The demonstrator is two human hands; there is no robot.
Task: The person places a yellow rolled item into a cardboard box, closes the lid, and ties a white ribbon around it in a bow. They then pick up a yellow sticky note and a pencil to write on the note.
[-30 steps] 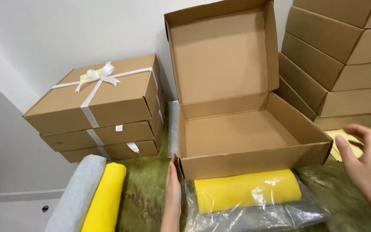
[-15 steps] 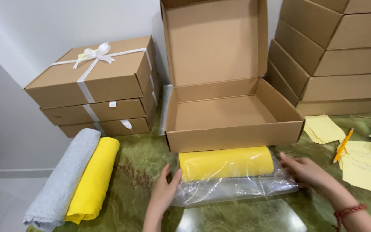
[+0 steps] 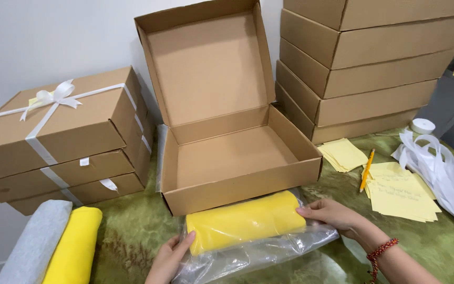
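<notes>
Gripping the bagged yellow cloth roll (image 3: 245, 221) before the open cardboard box (image 3: 237, 173): left hand (image 3: 170, 257), right hand (image 3: 328, 213) at either end, fingers loosely curled. Probably soft, light; clear plastic bag (image 3: 258, 252) looks slippery.

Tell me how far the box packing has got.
Done: three closed boxes at left are tied with white ribbon. In hand: the left hand and right hand hold a bagged yellow roll in front of the open box, which is empty. Left: a grey roll and another yellow roll lie unbagged; the stacked boxes at right carry no ribbon.
</notes>
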